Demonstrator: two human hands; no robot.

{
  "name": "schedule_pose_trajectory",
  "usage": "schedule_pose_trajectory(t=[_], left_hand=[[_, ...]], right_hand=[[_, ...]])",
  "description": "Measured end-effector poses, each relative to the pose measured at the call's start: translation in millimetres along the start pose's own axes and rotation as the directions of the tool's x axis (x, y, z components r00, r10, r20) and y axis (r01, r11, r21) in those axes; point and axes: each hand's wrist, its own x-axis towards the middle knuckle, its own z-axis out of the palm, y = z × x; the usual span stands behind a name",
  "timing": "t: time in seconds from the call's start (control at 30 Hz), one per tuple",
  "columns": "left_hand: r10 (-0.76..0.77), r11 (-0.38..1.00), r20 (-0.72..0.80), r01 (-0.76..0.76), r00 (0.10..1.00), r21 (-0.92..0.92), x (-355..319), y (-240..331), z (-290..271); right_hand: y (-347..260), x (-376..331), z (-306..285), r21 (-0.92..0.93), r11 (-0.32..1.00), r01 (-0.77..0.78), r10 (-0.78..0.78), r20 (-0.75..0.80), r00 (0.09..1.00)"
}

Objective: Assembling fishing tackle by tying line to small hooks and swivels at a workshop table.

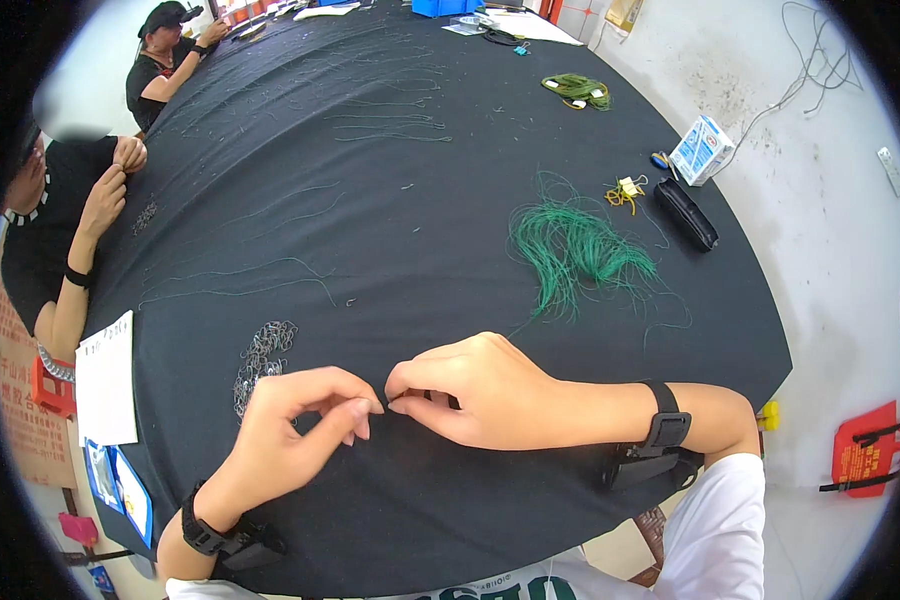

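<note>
My left hand (302, 422) and my right hand (482, 390) meet fingertip to fingertip above the black cloth near my body. Thumb and forefinger are pinched on each; whatever lies between them is too small to make out. Just beyond my left hand is a heap of small metal fish hooks (266, 350), partly hidden by that hand. A loose bundle of green fishing line (580, 250) rests farther off, to the right. Several single green lines (240, 290) lie stretched across the cloth at the left, with one loose hook (350, 302) near their ends.
Along the right edge are a black pouch (686, 214), a white-and-blue box (702, 150), a yellow clip (627, 189) and an olive-green coil (576, 91). A white notepad (107, 380) lies at the left edge. Two other people (60, 220) sit along the left side.
</note>
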Motion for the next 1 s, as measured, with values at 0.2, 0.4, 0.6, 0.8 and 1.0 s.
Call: schedule_pose_trajectory(t=[0.2, 0.4, 0.6, 0.8, 1.0], left_hand=[[0.041, 0.727, -0.204, -0.169, 0.978, -0.666, -2, -5, -20], [0.119, 0.679, -0.410, -0.375, 0.904, -0.631, -4, 4, -28], [0.183, 0.727, -0.441, -0.423, 0.879, -0.541, -13, 9, -51], [0.192, 0.799, -0.333, -0.344, 0.923, -0.493, -11, 8, -46], [0.174, 0.792, -0.312, -0.321, 0.934, -0.519, -8, 12, -36]], right_hand=[[5, 1, -5, -0.080, 0.997, 0.017, -0.019, -0.023, 1.000], [14, -2, -14, -0.211, 0.977, -0.028, 0.009, -0.091, 0.996], [24, -13, -56, -0.541, 0.814, -0.211, 0.124, -0.192, 0.973], [31, -34, -108, -0.825, 0.394, -0.405, 0.308, -0.297, 0.904], [8, -30, -122, -0.843, 0.408, -0.352, 0.313, -0.233, 0.921]])
